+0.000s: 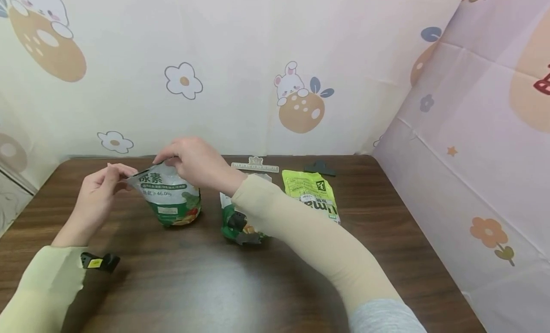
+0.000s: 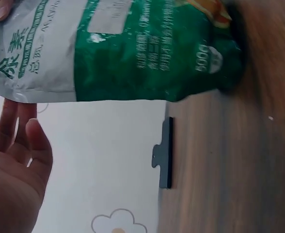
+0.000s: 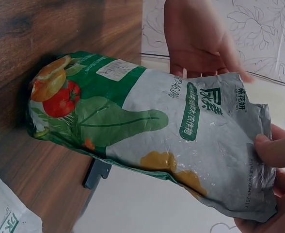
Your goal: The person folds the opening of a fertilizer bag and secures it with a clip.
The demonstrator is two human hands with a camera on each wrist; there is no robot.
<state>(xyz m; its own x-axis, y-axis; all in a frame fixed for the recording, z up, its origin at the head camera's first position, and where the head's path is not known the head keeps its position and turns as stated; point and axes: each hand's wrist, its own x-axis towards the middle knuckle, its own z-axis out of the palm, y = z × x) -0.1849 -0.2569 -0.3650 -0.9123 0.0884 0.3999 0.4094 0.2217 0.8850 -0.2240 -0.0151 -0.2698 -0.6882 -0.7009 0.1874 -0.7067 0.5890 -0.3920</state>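
A green-and-white urea fertilizer bag (image 1: 169, 199) stands on the table at the left, vegetables printed on its front. My left hand (image 1: 96, 192) pinches the top left corner. From above, my right hand (image 1: 195, 161) pinches the top edge farther right. The right wrist view shows the right thumb (image 3: 273, 148) pressed on the silver top of the bag (image 3: 200, 141), with fingers behind it. In the left wrist view, the left hand (image 2: 16, 155) reaches behind the bag's edge (image 2: 50, 92), and its thumb is hidden.
Another green-and-white bag (image 1: 240, 223) lies partly under the right forearm. A yellow-green bag (image 1: 307, 185) is right of it. Along the back edge lie a pale clip (image 1: 255, 167) and a dark clip (image 1: 319, 169). Another dark clip (image 2: 166, 153) is behind the upright bag.
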